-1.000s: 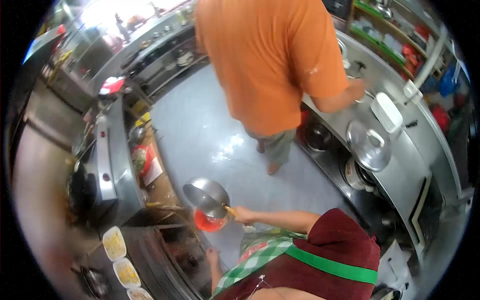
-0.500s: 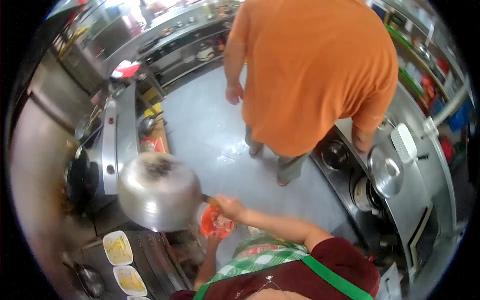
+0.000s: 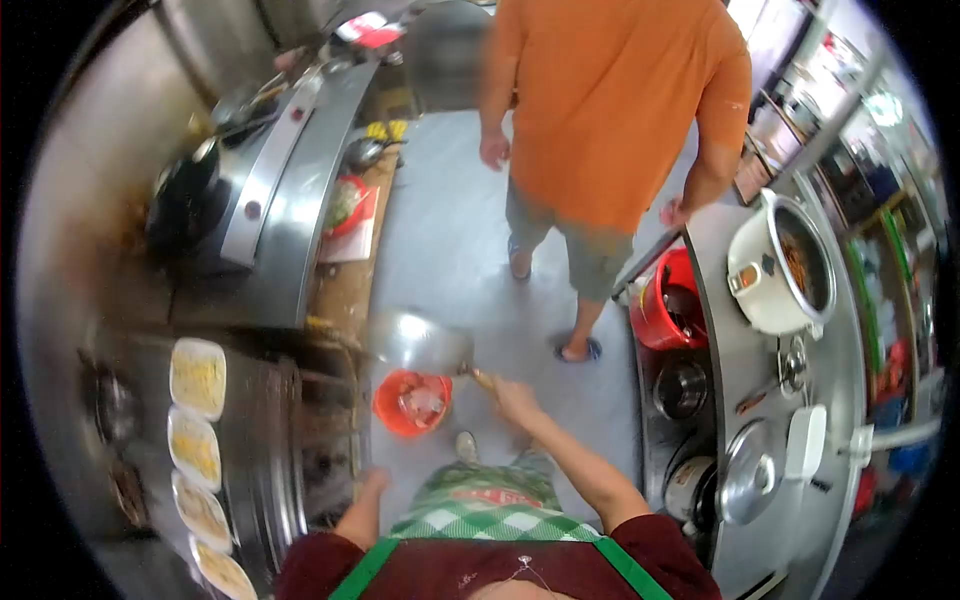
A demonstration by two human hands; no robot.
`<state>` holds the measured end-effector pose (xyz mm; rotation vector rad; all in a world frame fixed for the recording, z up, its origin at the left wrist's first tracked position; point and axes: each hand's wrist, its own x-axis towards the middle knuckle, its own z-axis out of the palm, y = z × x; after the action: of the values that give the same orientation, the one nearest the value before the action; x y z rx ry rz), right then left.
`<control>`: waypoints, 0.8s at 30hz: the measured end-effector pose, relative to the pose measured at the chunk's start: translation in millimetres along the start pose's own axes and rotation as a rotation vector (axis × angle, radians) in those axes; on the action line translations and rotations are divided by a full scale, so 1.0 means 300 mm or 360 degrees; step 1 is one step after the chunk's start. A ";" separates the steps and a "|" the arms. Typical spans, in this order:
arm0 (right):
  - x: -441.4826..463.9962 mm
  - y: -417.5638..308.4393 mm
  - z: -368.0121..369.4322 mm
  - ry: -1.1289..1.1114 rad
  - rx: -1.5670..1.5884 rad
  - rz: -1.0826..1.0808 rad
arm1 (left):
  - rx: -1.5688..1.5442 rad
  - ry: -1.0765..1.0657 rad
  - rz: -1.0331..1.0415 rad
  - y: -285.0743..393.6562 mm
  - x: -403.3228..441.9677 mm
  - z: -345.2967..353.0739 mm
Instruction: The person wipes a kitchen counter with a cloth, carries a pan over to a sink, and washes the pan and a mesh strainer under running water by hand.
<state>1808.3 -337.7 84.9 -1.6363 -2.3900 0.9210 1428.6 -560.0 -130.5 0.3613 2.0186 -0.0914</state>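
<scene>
The head view takes in a grey floor (image 3: 435,215) and a person in orange (image 3: 620,110) standing on it, back turned. To the right runs a steel bench (image 3: 712,255) with a white cooker (image 3: 750,280) and a metal lid (image 3: 745,480); four food trays (image 3: 222,380) line the left side. In the middle, a long-handled metal pan (image 3: 415,340) is just above and beside a red bowl (image 3: 385,410) of pale pieces. The right hand (image 3: 517,403) is closed round the pan's handle; the left hand (image 3: 370,484) is below the bowl, apart from it, and how far open it is cannot be told.

A one-handed grip far from the pan's weight could let it twist or dip, knock the bowl's rim and spill the pieces. A backward step by the person could also jolt it.

Blur hides the pan's inside and which way it tips. What supports the bowl cannot be made out, and the person's head is cut off.
</scene>
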 end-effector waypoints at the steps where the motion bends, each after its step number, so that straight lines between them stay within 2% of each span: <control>1: -0.001 -0.010 -0.073 0.0053 0.0009 -0.0066 | 0.0112 -0.0027 0.0101 0.005 0.016 0.031; 2: -0.009 -0.030 -0.147 0.0227 0.0015 -0.0191 | 0.1198 0.0087 0.0970 0.018 0.055 0.067; 4: -0.018 -0.054 -0.301 0.0607 0.0046 -0.0455 | 0.0497 0.0223 0.1241 0.084 0.045 0.162; 6: -0.030 -0.040 -0.388 0.0812 0.0075 -0.0500 | 0.0003 0.0414 0.1471 0.175 0.013 0.228; 8: -0.030 0.022 -0.391 0.0983 0.0157 -0.0496 | -0.0367 0.0404 0.1260 0.324 -0.153 0.292; 9: -0.019 0.099 -0.342 0.1042 0.0212 -0.0473 | -0.0591 0.0280 0.0942 0.438 -0.338 0.273; 10: -0.013 0.180 -0.289 0.1103 0.0269 -0.0445 | -0.0506 0.0298 0.0937 0.476 -0.363 0.292; 13: -0.078 0.510 -0.095 0.0702 0.0248 0.0036 | -0.0426 0.0403 0.0879 0.416 -0.408 0.364; 14: -0.090 0.590 -0.070 0.0439 0.0155 0.0182 | -0.0438 0.0445 0.0876 0.408 -0.418 0.395; 16: -0.125 0.720 -0.035 -0.0077 -0.0023 0.0489 | -0.0197 0.0569 0.0590 0.363 -0.548 0.403; 18: -0.164 0.830 -0.009 -0.0938 0.0018 0.0633 | 0.0401 0.0374 0.0471 0.182 -0.429 0.432; 19: -0.231 0.917 0.074 -0.0780 0.0010 0.0544 | 0.0356 0.0406 0.0562 0.119 -0.470 0.440; 20: -0.299 1.001 0.154 -0.0623 -0.0006 0.0453 | 0.0199 0.0412 0.0352 0.098 -0.502 0.447; 21: -0.329 0.917 0.047 -0.0706 0.0311 0.0795 | 0.0038 0.0434 0.0145 0.077 -0.534 0.455; 22: -0.332 0.958 0.075 -0.0657 0.0472 0.0966 | -0.0019 0.0422 -0.0019 0.035 -0.490 0.495; 24: -0.291 0.981 0.040 -0.0640 0.0622 0.1100 | 0.0026 0.0300 -0.0229 -0.033 -0.424 0.538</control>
<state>2079.2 -348.9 -59.5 -2.2913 -1.6253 1.8328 1617.7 -632.2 -93.6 0.2419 2.2307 -0.1691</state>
